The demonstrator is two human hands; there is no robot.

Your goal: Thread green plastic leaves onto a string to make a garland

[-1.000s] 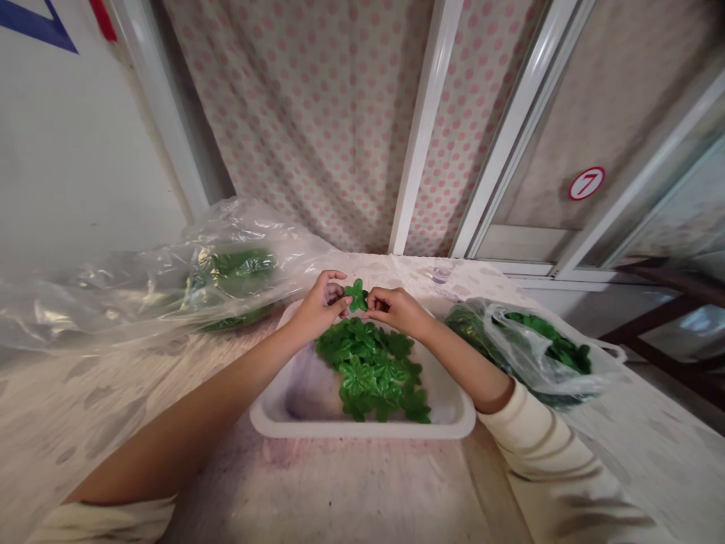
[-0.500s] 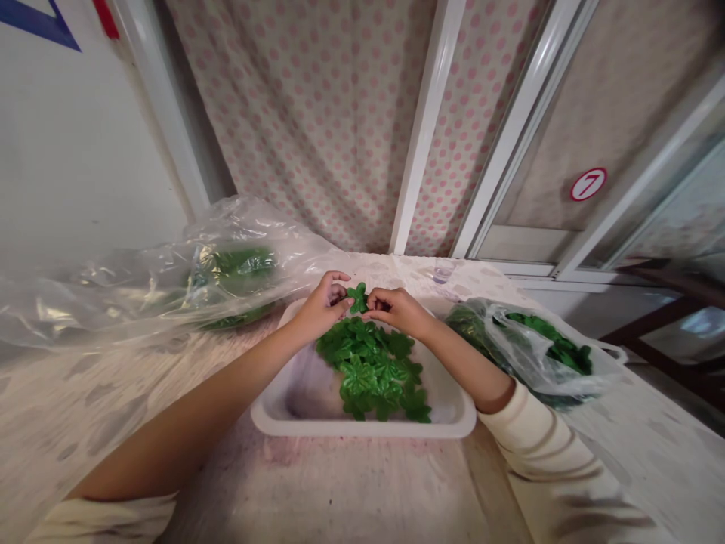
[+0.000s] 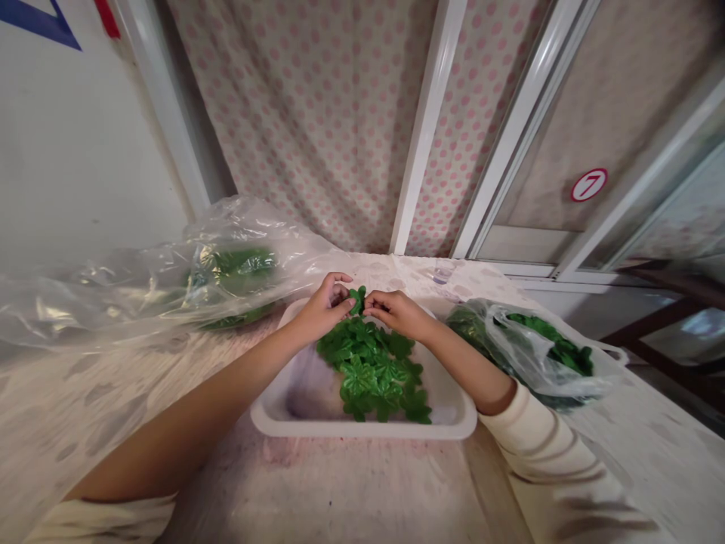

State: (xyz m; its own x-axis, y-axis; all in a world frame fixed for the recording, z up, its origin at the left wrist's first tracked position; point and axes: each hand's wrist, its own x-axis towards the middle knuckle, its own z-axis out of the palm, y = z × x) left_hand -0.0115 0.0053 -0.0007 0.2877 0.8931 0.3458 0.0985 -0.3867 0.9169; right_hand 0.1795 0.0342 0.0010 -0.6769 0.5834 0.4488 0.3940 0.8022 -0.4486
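Note:
Above the far part of a white plastic tray (image 3: 362,431), my left hand (image 3: 328,304) pinches a small green artificial leaf (image 3: 356,299) between thumb and fingers. My right hand (image 3: 396,311) meets it from the other side, its thumb and fingertips closed at the leaf's right edge. The leaf has rounded lobes and is turned partly edge-on. Below both hands, a heap of similar green leaves (image 3: 377,370) covers the middle and right of the tray. What lies between my right fingertips is largely hidden.
To the left, a large clear plastic bag (image 3: 147,279) with green contents lies on the patterned tablecloth (image 3: 113,408). An open plastic bag of green leaves (image 3: 532,347) sits at the right. Behind stand a small clear cup (image 3: 443,270) and a dotted curtain (image 3: 317,113).
The leaf has turned and folded between my fingers, showing less of its face. My right hand has shifted slightly left, nearer my left hand.

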